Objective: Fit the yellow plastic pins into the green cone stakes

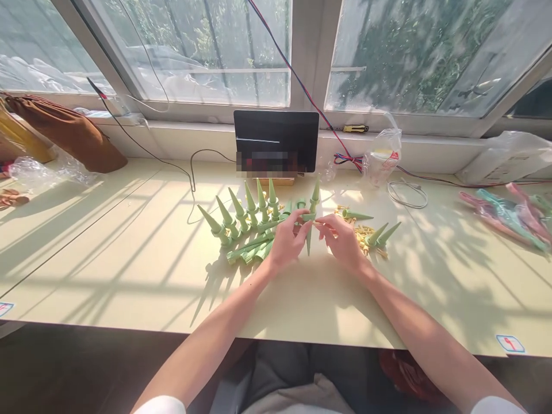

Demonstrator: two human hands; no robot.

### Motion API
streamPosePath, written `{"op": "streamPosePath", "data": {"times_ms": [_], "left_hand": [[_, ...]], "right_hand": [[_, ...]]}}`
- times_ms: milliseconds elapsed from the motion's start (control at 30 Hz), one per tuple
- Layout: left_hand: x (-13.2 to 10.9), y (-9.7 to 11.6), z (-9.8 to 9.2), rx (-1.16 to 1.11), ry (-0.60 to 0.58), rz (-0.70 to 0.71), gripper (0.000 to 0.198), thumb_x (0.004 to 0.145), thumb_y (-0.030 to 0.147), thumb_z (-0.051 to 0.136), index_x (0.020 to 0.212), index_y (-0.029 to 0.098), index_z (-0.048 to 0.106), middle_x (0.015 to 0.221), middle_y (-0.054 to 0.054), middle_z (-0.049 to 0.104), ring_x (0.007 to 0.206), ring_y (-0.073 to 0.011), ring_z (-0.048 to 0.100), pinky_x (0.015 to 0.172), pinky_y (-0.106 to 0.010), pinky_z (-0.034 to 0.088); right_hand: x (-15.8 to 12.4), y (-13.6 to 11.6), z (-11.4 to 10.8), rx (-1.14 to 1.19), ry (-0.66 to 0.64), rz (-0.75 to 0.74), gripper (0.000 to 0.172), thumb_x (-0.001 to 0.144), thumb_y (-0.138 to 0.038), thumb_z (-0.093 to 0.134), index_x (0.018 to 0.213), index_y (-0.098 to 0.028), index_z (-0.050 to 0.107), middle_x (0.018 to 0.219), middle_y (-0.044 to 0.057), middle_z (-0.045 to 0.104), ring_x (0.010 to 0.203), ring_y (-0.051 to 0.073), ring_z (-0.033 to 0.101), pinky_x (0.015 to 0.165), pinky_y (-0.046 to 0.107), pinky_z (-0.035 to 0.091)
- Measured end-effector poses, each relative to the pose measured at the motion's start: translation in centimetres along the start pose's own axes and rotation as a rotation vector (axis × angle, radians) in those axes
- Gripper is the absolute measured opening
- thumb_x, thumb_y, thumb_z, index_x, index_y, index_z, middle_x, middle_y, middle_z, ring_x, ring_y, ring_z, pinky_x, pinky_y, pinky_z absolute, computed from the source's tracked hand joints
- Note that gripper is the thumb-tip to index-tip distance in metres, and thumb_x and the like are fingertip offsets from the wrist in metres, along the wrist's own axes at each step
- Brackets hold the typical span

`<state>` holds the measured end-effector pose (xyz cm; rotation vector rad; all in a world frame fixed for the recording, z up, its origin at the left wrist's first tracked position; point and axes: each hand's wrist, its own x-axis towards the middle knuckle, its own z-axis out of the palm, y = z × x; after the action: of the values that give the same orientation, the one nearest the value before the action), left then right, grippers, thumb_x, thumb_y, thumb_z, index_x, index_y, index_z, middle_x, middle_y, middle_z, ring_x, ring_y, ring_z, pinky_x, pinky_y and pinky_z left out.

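My left hand [288, 240] is closed around a green double-pointed piece [309, 242], one spike up and one down. Close against its middle, my right hand [342, 238] has thumb and fingers pinched on a small thin yellowish stick [317, 223]. To the left stands a row of several green cone-tipped pieces [238, 210] with collars. Green tubes [252, 248] lie in front of that row, partly behind my left hand. Beyond my right hand is a pile of small yellow sticks [363, 234], with green cones [388, 233] lying among them.
A dark-screened tablet [276, 138] leans at the back on a low stand. Behind right are a plastic bag with a cup [383, 155], a coiled cable [407, 194] and a yellow cutter [356, 129]. Wrapped pink and green items [509, 215] lie far right, a brown bag [73, 132] far left.
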<state>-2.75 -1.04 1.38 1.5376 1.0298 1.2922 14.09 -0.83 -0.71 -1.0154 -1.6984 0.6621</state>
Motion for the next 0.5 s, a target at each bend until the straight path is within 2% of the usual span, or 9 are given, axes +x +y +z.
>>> {"op": "streamPosePath", "data": {"times_ms": [100,333,500], "left_hand": [[-0.05,-0.04,-0.19,0.093,-0.020,0.055,0.029,0.087,0.035,0.063,0.113,0.022,0.065,0.076,0.000,0.054,0.046,-0.0070,0.044,0.048,-0.021,0.035],[-0.17,-0.77,-0.23,0.331,-0.071,0.164,0.030,0.094,0.030,0.051,0.121,0.020,0.058,0.080,-0.001,0.057,0.060,-0.0100,0.054,0.060,-0.022,0.047],[-0.02,-0.42,-0.44,0.318,-0.062,0.155,0.027,0.094,0.029,0.050,0.119,0.021,0.058,0.081,0.000,0.054,0.053,-0.0074,0.051,0.053,-0.020,0.045]], "right_hand": [[-0.18,0.10,0.03,-0.045,-0.012,-0.047,0.019,0.097,-0.035,0.052,0.100,-0.023,0.066,0.089,0.005,0.061,0.063,0.013,0.057,0.058,0.030,0.049],[-0.29,0.39,0.09,-0.098,0.016,-0.087,0.018,0.098,-0.028,0.048,0.096,-0.021,0.064,0.074,0.001,0.058,0.062,0.013,0.057,0.061,0.030,0.051],[-0.07,-0.09,0.09,-0.058,-0.009,-0.060,0.015,0.097,-0.031,0.052,0.100,-0.022,0.064,0.089,0.003,0.062,0.060,0.011,0.058,0.061,0.029,0.054]]}}
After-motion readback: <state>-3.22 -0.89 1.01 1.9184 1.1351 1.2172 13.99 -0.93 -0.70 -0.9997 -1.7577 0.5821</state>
